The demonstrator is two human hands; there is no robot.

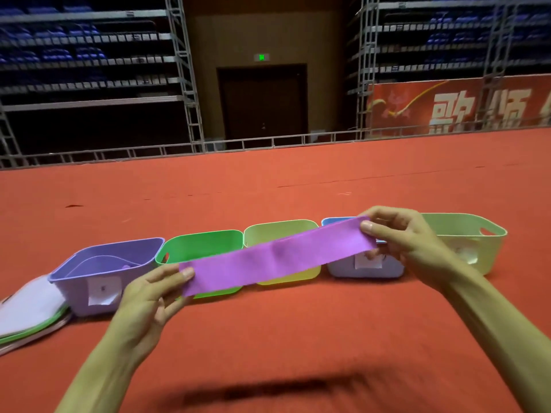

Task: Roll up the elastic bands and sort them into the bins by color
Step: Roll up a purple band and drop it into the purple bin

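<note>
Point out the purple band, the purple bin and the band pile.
purple band (274, 263): head view, middle of the strip.
purple bin (71, 296): head view, front wall.
band pile (29, 305): head view, top sheet.

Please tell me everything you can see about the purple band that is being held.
The purple band is a wide, flat strip, smooth and matte, seemingly thin rubber. It is unrolled, held taut in the air before the bins, rising toward the right. The left hand pinches its left end, the right hand its right end.
</note>
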